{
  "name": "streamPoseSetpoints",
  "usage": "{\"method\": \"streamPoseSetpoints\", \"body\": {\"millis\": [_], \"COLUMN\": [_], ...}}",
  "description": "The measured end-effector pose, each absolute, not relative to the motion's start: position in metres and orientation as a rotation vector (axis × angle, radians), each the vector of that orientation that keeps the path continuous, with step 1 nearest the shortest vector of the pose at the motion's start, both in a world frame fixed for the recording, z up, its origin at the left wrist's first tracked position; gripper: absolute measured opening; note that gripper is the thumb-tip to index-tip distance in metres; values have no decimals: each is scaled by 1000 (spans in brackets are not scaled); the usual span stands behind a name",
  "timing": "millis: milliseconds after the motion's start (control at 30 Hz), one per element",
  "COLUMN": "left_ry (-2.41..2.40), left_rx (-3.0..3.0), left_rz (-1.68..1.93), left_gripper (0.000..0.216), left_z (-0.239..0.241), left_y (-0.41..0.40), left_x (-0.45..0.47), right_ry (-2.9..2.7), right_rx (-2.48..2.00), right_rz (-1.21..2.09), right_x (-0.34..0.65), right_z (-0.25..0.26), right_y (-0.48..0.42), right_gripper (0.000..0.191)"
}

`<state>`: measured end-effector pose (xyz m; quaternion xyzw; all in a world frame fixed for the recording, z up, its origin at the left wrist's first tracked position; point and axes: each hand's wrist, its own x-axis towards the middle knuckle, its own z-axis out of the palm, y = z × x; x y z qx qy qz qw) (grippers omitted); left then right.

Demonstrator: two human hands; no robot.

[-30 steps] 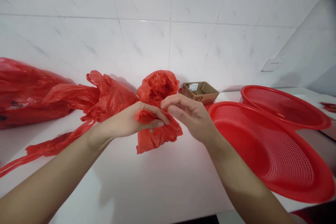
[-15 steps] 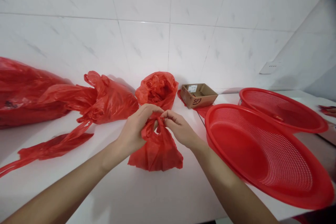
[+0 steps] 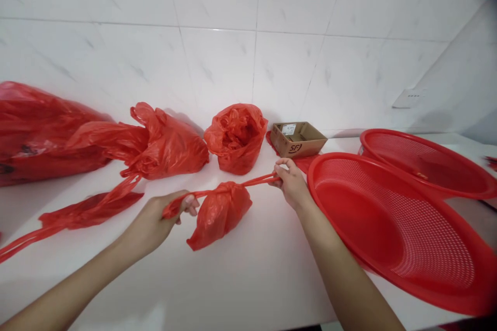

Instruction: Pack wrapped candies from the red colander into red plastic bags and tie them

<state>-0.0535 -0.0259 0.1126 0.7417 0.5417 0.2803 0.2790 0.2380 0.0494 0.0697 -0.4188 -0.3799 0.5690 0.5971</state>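
A small red plastic bag [image 3: 225,212] hangs or rests just above the white table between my hands, its neck drawn tight and its body bunched. My left hand [image 3: 163,217] is closed round one handle of it. On the other side, the fingers of my right hand [image 3: 290,182] pinch the other handle, which is stretched out thin to the right. What the bag contains is hidden by the red plastic.
Behind stands an open red bag [image 3: 236,137] stuffed with red plastic. More red bags [image 3: 171,139] lie to the left, with a flat one [image 3: 93,210] in front. An open cardboard box [image 3: 298,139] and two red baskets [image 3: 361,212] occupy the right.
My hands were together over the bag's top; now they have spread apart, pulling the handles to either side. The bag's neck has tightened and its body has become rounder.
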Motion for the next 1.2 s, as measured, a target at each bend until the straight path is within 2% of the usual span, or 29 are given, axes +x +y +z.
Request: {"method": "streamPoseSetpoints", "body": {"millis": [167, 333, 500, 600, 800, 933, 1200], "left_ry": [1456, 1499, 1543, 1630, 1791, 1879, 2004], "left_rx": [1841, 1516, 1603, 1697, 1954, 2011, 2074], "left_rz": [824, 1194, 1357, 1372, 1165, 968, 752], "left_gripper": [39, 46, 52, 46, 31, 25, 39], "left_z": [93, 68, 44, 40, 29, 13, 15], "left_y": [-31, 1, 43, 49, 42, 47, 41], "left_x": [-66, -49, -22, -9, -8, -22, -14], "right_ry": [-698, -640, -786, -926, -1149, -1212, -1558], "right_rx": [-970, -913, -990, -1062, -1105, -1160, -1343], "right_rz": [1424, 1395, 1368, 1348, 1170, 1034, 907], "right_x": [230, 210, 185, 171, 168, 186, 195], "right_z": [43, 37, 19, 3, -13, -18, -21], "right_y": [70, 77, 69, 65, 65, 66, 55], "right_gripper": [34, 29, 53, 57, 37, 36, 38]}}
